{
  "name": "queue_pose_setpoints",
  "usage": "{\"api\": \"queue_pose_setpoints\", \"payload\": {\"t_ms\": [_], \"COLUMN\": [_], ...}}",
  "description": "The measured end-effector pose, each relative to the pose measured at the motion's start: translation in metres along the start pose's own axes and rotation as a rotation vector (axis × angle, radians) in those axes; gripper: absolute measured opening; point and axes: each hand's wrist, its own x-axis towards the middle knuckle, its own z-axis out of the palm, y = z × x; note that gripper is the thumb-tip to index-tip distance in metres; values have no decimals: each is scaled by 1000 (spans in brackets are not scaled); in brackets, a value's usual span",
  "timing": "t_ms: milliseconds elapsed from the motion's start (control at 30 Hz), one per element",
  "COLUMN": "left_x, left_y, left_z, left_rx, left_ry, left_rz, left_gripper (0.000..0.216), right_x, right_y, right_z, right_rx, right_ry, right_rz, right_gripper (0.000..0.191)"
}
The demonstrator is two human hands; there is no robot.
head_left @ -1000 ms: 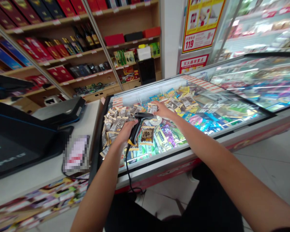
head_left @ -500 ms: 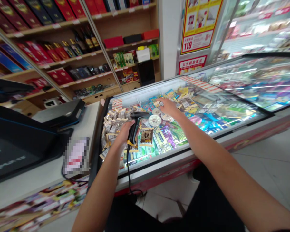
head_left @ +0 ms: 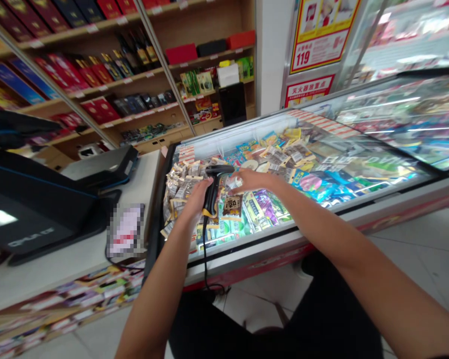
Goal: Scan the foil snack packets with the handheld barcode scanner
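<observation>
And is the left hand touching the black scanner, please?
Touching. The head view shows the left hand gripping the black scanner by its handle, with no gap between them.

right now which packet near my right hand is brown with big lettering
The packet just right of the scanner's handle; its front is brown, unlike nearby green packets.

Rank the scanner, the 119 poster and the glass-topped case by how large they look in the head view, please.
1. Glass-topped case
2. 119 poster
3. Scanner, held in the left hand
</observation>
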Motion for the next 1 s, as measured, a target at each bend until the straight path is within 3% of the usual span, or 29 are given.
{"api": "queue_pose_setpoints", "payload": {"t_ms": [100, 300, 400, 500, 600, 733, 867, 1000], "left_x": [1, -2, -5, -9, -12, -14, -17, -19], "left_y": [0, 2, 5, 6, 6, 4, 2, 1], "left_z": [-2, 0, 4, 9, 14, 18, 21, 24], "left_rx": [3, 4, -59, -135, -199, -215, -176, -164], "left_ry": [26, 37, 41, 12, -87, -232, -286, -335], "left_rz": [0, 11, 4, 25, 98, 85, 32, 60], "left_gripper": [36, 36, 36, 38, 39, 43, 53, 53], "right_x": [-5, -6, -1, 8, 13, 9, 4, 3], "right_y": [-18, -2, 18, 32, 37, 37, 36, 38], "right_z": [7, -2, -8, -9, -8, -9, -15, -20], "right_rx": [-85, 125, 294, 475, 846, 1262, 1416, 1284], "right_ry": [-121, -228, -124, 82, 261, 306, 369, 482], "right_rz": [32, -44, -99, -67, 23, 27, 58, 127], "right_gripper": [73, 50, 32, 13, 17, 26, 31, 34]}}
